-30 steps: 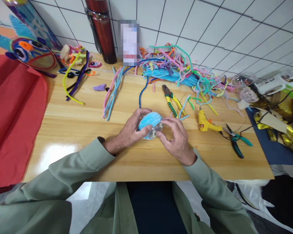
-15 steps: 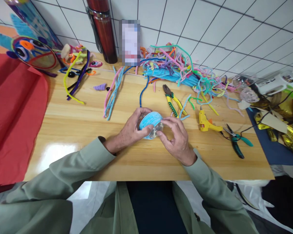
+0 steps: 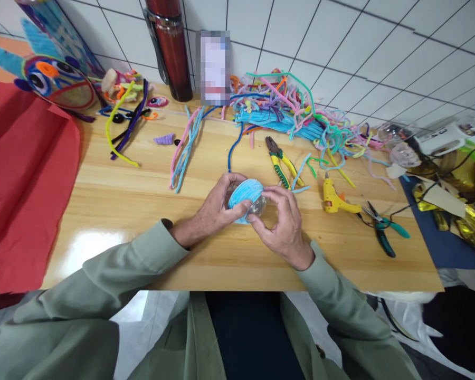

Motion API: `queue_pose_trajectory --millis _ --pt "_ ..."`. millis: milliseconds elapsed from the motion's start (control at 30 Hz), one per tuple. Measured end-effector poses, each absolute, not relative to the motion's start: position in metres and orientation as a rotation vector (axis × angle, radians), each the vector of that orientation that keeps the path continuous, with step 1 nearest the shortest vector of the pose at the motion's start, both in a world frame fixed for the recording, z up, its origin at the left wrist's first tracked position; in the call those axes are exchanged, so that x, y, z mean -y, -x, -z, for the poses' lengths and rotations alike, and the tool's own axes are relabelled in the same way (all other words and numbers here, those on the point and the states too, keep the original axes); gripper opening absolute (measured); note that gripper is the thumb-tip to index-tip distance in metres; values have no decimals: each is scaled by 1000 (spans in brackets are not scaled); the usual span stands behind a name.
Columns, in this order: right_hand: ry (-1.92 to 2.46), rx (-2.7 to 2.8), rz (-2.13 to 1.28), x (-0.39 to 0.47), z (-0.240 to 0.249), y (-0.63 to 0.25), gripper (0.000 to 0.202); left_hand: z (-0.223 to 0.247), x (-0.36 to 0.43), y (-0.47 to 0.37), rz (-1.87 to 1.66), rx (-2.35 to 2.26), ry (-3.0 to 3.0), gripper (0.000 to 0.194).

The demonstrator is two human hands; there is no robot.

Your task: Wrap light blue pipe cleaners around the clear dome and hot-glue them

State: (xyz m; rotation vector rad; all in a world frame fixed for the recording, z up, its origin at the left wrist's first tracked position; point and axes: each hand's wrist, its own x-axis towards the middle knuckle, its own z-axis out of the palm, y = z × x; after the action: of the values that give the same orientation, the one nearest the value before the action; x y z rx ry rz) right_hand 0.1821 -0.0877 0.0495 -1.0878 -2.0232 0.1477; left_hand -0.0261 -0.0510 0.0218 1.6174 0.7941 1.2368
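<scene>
Between my hands is a clear plastic ball wrapped round with light-blue pipe cleaner, held just above the table's front half. My left hand grips it from the left, thumb across the blue wrapping and fingers behind. From the right, the thumb and fingertips of my right hand close on its bare, see-through side. What lies under the left fingers is hidden. A dark-blue pipe cleaner on the wooden table runs down towards the ball.
Yellow-green pliers, a yellow glue gun and teal-handled pliers lie to the right. A pile of pipe cleaners and a red flask stand along the tiled wall. Red cloth covers the left end.
My right hand has shifted slightly left, its thumb and fingers still at the ball's clear side. The left hand keeps its hold. The whole view has shifted a little.
</scene>
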Motion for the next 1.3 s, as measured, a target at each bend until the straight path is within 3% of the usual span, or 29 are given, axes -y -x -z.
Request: queue_pose_trajectory --millis 667,1067,1300 --pt "1155 2006 -133 89 -51 -174 50 -18 53 23 -1255 -815 -1603 53" --pt "1114 1962 -263 84 -47 -184 33 -21 54 26 -1184 -805 -1595 56" --pt "1156 1852 -329 77 -41 -189 28 -13 48 27 -1231 -763 -1990 82"
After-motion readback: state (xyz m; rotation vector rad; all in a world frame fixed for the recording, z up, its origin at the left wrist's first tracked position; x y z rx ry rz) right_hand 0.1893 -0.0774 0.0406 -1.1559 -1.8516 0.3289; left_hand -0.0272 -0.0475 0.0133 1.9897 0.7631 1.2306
